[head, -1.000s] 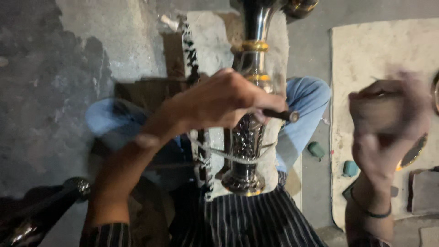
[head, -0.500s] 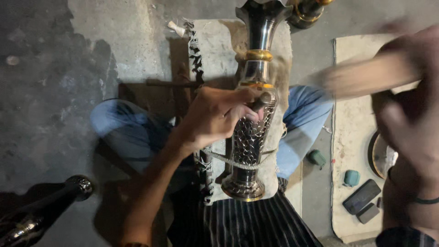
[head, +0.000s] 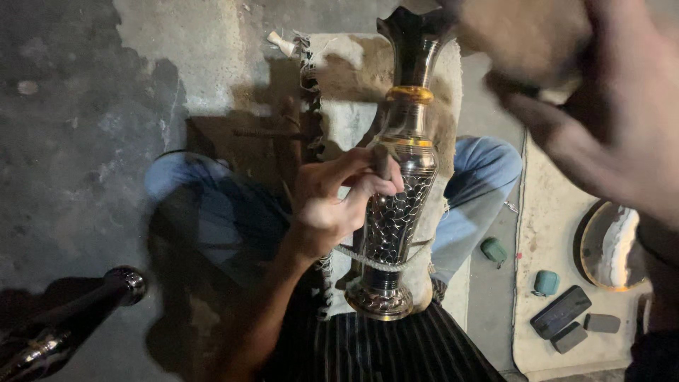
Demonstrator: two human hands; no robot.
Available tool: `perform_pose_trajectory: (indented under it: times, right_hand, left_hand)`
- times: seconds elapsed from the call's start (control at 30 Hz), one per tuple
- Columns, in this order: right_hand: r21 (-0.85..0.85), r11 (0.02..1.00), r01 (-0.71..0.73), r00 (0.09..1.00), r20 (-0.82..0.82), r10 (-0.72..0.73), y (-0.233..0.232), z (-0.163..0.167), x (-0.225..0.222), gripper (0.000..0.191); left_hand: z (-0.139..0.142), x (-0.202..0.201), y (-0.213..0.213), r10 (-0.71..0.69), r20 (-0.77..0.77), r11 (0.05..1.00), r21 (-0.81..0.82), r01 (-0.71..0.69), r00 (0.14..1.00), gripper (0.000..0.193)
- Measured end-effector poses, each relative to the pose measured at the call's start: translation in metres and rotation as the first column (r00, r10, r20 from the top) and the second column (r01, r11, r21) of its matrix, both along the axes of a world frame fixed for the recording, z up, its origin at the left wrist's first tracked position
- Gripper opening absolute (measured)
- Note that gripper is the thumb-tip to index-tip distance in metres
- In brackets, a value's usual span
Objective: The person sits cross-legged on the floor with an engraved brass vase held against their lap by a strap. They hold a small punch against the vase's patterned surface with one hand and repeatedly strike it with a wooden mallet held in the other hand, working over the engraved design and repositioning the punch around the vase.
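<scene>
left hand (head: 332,201) pressing a punch (head: 382,164) on the vase (head: 399,198) — right hand (head: 594,92) raised

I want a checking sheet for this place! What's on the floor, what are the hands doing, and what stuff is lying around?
Surface: grey concrete floor, stained; pale frayed cloth under the work.
Job's things: tall metal vase with a gold band, lying across the lap, a cord around its lower body.
Clutter: phone, two small teal objects, a dark block and a round dish on a pale mat.
Grippers: left hand holds a thin tool against the vase; right hand raised, blurred, grip unclear.
Cables: nothing seen.
Surroundings: dark metal piece at lower left.
</scene>
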State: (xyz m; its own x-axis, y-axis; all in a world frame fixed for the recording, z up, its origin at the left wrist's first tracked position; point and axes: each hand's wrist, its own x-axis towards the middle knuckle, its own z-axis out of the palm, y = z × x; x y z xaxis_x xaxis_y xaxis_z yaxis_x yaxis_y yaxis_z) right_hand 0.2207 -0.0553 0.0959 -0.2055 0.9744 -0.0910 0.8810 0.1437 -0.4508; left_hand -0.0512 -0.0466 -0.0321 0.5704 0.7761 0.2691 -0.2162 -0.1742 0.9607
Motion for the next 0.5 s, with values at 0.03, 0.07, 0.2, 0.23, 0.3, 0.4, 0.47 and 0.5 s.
perform_pose_trajectory:
  times: [0.03, 0.07, 0.2, 0.23, 0.3, 0.4, 0.47, 0.5]
  right_hand:
    - [-0.011, 1.0, -0.029, 1.0, 0.01, 0.029, 0.004, -0.002, -0.001, 0.032]
    - [0.057, 0.984, -0.169, 0.946, 0.29, 0.146, 0.009, -0.003, -0.002, 0.04]
    - [0.165, 0.902, -0.399, 0.789, 0.563, 0.246, 0.041, 0.009, -0.021, 0.064]
    - [0.167, 0.892, -0.42, 0.784, 0.562, 0.264, 0.048, 0.013, -0.031, 0.066]
    - [0.115, 0.848, -0.517, 0.67, 0.67, 0.318, 0.061, 0.023, -0.053, 0.073]
    - [-0.349, 0.895, -0.276, 0.622, 0.645, 0.443, 0.078, 0.034, -0.077, 0.076]
    - [-0.457, 0.859, -0.231, 0.642, 0.591, 0.488, 0.081, 0.038, -0.084, 0.082]
    - [-0.38, 0.858, -0.347, 0.611, 0.603, 0.514, 0.08, 0.039, -0.086, 0.087]
  left_hand:
    - [-0.002, 0.001, -0.004, 0.043, 0.032, 0.999, -0.023, -0.042, 0.999, 0.017]
    - [-0.003, 0.004, -0.007, 0.086, 0.065, 0.995, -0.047, -0.083, 0.994, 0.018]
    - [-0.011, 0.009, -0.025, 0.23, 0.116, 0.96, -0.191, -0.205, 0.966, 0.015]
    - [-0.013, 0.011, -0.028, 0.262, 0.14, 0.953, -0.193, -0.233, 0.955, 0.015]
    - [-0.019, 0.016, -0.034, 0.32, 0.187, 0.938, -0.202, -0.283, 0.929, 0.017]
    - [-0.026, 0.019, -0.039, 0.351, 0.25, 0.928, -0.219, -0.301, 0.902, 0.022]
    - [-0.028, 0.018, -0.045, 0.386, 0.221, 0.913, -0.23, -0.336, 0.896, 0.025]
    - [-0.029, 0.017, -0.048, 0.397, 0.207, 0.907, -0.236, -0.348, 0.894, 0.026]
